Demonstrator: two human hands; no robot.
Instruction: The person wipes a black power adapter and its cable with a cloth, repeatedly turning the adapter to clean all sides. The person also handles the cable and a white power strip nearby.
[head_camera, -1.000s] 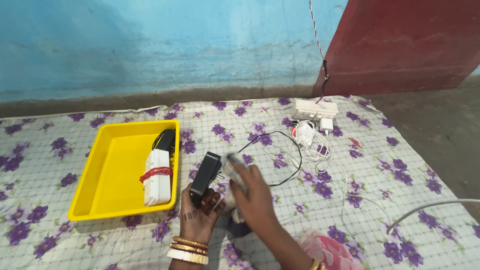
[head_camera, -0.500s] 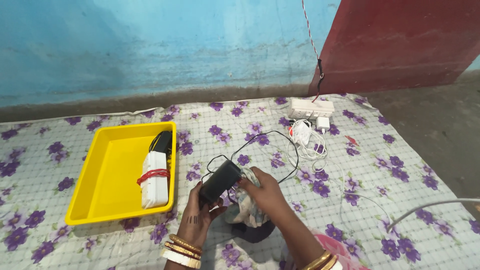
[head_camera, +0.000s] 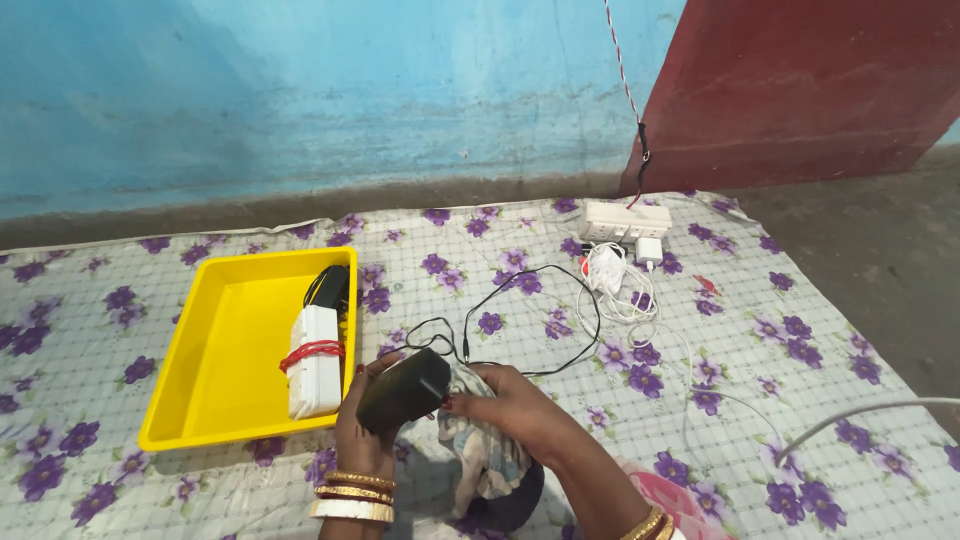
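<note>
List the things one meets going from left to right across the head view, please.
Yellow tray → white block with red band → left hand → black box → right hand → white cable bundle → white charger.

Left hand (head_camera: 365, 440): bare, the wrist carrying a stack of bangles, two thin gold-coloured bands over a broader pale one. Right hand (head_camera: 510, 400): bare, fingernails painted dark red, forearm uncovered, with gold-coloured bangles at the lower frame edge. A pink garment shows just beside the right forearm.
</note>
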